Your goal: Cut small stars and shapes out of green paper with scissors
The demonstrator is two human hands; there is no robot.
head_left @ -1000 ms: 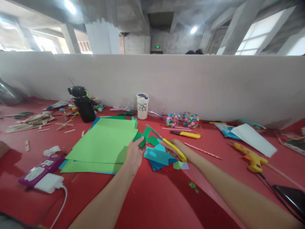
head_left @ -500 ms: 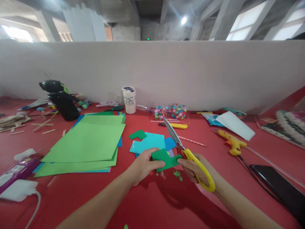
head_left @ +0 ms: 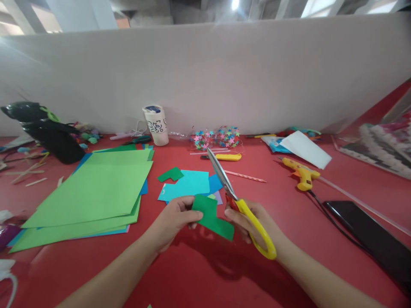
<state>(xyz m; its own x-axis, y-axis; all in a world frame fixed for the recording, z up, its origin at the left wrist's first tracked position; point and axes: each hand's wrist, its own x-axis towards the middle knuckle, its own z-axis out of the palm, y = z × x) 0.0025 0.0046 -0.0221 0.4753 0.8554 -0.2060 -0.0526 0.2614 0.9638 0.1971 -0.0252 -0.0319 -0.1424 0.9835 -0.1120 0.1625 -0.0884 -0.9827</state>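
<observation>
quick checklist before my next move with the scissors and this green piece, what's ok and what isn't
1. Left hand has the green piece: ok, pinched at its left side.
2. Right hand has the scissors: ok, held by the yellow handle.
3. Blades clear of the left hand: ok, they point up and away from it.
4. Blades placed on the green piece: not ok, they point past it.
5. Yellow cutter blade retracted: cannot tell, too small to see.
6. Glue gun cold: cannot tell, heat does not show.
</observation>
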